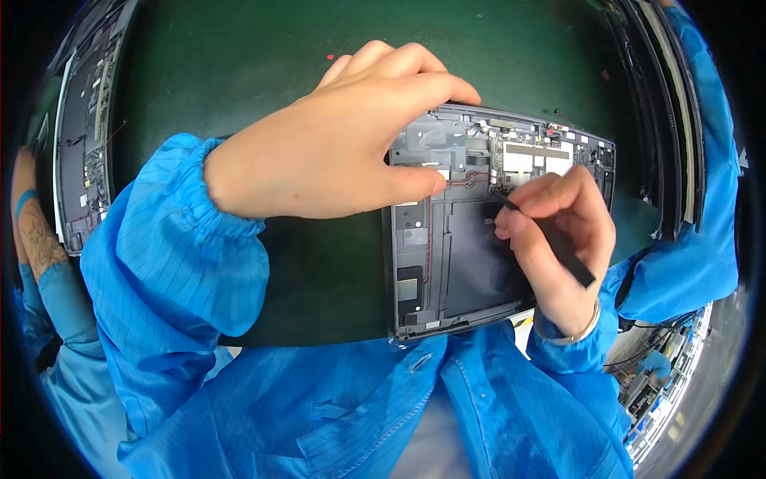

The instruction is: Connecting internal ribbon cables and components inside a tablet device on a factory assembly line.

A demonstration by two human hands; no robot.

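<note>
An opened dark laptop chassis [479, 263] lies in front of me, a circuit board [531, 160] along its far side and thin red wires [467, 182] running to its left part. My left hand [343, 148] reaches over its far left corner with fingers spread. The left thumb rests inside, beside the red wires, while the index finger touches the far edge. Between thumb and fingers, my right hand [562, 239] pinches a slim black pointed tool [566, 259]. The tool's tip meets the near edge of the board; what exactly it touches is too small to tell.
Green matting [239, 56] covers the table. Another opened laptop chassis [84, 136] stands at the left edge, near a person's tattooed forearm [40, 231]. Several dark panels [658, 104] stand at the right, beside a blue sleeve [710, 160]. A small red bit [329, 57] lies beyond my left hand.
</note>
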